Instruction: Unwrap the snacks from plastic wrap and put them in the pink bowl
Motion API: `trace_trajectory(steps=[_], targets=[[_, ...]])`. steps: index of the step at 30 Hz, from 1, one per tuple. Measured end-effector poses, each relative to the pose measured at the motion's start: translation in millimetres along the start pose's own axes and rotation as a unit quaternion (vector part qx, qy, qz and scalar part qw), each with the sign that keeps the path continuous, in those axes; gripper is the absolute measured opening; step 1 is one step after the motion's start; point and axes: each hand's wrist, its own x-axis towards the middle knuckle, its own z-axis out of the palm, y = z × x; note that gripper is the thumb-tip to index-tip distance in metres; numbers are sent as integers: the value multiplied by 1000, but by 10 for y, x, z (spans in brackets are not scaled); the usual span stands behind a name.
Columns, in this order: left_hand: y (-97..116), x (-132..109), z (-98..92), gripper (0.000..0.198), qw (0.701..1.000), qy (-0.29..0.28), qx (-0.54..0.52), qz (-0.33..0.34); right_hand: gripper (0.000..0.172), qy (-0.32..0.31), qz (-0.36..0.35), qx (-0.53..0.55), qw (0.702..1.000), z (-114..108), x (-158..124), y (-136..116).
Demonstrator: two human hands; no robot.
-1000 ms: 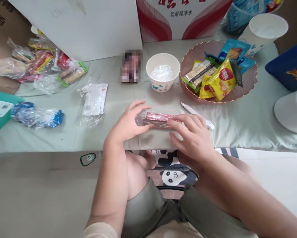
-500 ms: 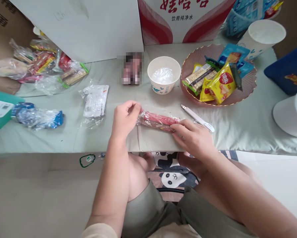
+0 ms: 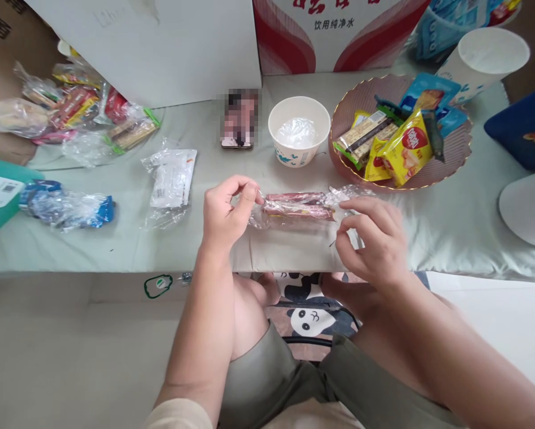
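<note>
Head view: pinching left end of pack (image 3: 299, 212) with thumb and forefinger of left hand (image 3: 226, 211); curling fingers of right hand (image 3: 375, 238) near right end, cannot tell if pinching. Located between hands, over cloth (image 3: 160, 253), on near side of cup (image 3: 301, 157) and bowl (image 3: 450, 159).

Package (image 3: 298, 213) toward front of tabletop (image 3: 437, 238). Behind it, paper bowl (image 3: 296, 157) with film (image 3: 296, 132) inside; right of that, snack bowl (image 3: 456, 156) holding packets (image 3: 408, 149). Phone (image 3: 238, 119) left of paper bowl. At far left, snack heap (image 3: 76, 110) behind container (image 3: 2, 193).
</note>
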Motion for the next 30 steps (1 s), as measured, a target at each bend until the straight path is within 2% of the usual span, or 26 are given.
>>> trace_trajectory(steps=[3, 6, 8, 11, 14, 17, 19, 21, 23, 24, 25, 27, 29, 30], targets=[[150, -29, -51, 24, 999, -40, 0, 33, 6, -1, -47, 52, 998, -14, -4, 10], [371, -47, -149, 24, 990, -121, 39, 56, 25, -26, -50, 52, 997, 7, -16, 18], [510, -58, -227, 25, 978, -194, 69, 25, 31, -48, -62, 40, 996, 30, -22, 18], [643, -83, -338, 26, 945, -303, 105, -59, 22, -64, -92, 54, 992, 41, -32, 15], [691, -114, -420, 35, 899, -403, 123, -116, 16, -93, -94, 72, 989, -7, -48, 2], [692, -136, -456, 44, 858, -480, 112, -144, 26, -192, -65, 50, 978, -86, -69, -28], [672, -141, -442, 37, 859, -474, 112, -159, 30, -298, -47, 23, 953, -130, -81, -57], [636, -137, -384, 23, 890, -409, 121, -158, 28, -394, -26, 6, 919, -161, -84, -89], [590, -123, -276, 14, 928, -324, 123, -138, 24, -447, -7, 34, 894, -180, -71, -126], [564, -113, -208, 15, 939, -298, 119, -126, 22, -452, -2, 66, 889, -184, -54, -146], [535, -100, -134, 17, 945, -284, 116, -113, 21, -433, 2, 101, 896, -180, -30, -165], [466, -70, 8, 19, 944, -294, 123, -82, 22, -322, 16, 145, 935, -138, 39, -198], [377, -39, 111, 21, 938, -305, 156, -49, 21, -196, 19, 131, 972, -40, 122, -213], [328, -25, 140, 25, 936, -302, 175, -39, 21, -160, 13, 108, 981, 28, 162, -211]])
